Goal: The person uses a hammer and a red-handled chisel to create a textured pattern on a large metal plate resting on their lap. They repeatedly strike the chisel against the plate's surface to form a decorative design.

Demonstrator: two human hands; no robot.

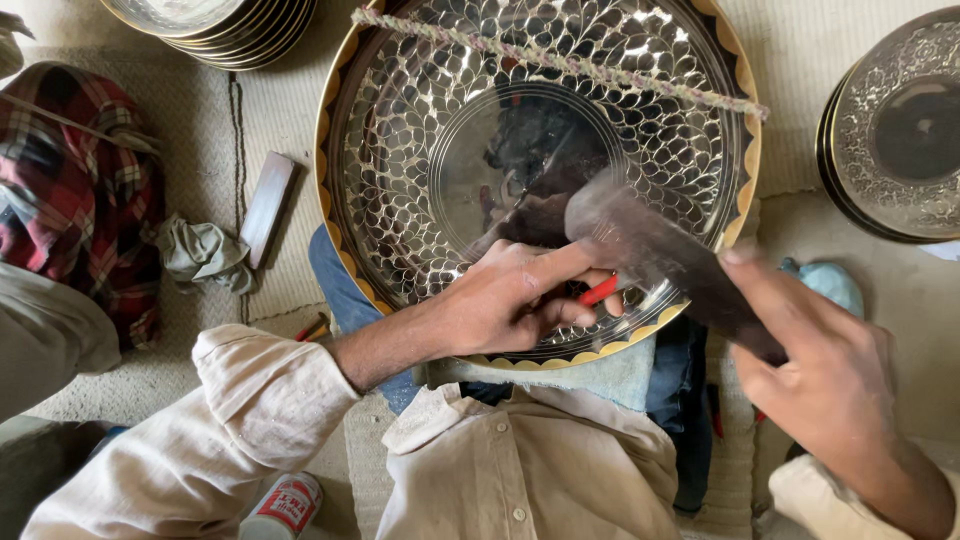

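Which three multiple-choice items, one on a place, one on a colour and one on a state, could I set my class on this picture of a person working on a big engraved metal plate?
1. Where does the braided cord lie?
A. Across the upper part of the large plate
B. On the plaid cloth
C. Round the left wrist

2. What colour is the thin tool in the left hand?
A. Blue
B. Red
C. Green

3. How does the dark tool in the right hand look?
A. Sharp and lying flat on the floor
B. Wrapped in cloth
C. Blurred by motion, over the plate's lower right

Answers:
1 A: the cord runs slantwise over the plate near its top rim.
2 B: a red piece shows between the left fingers.
3 C: the dark shape is smeared, with the right thumb on it.
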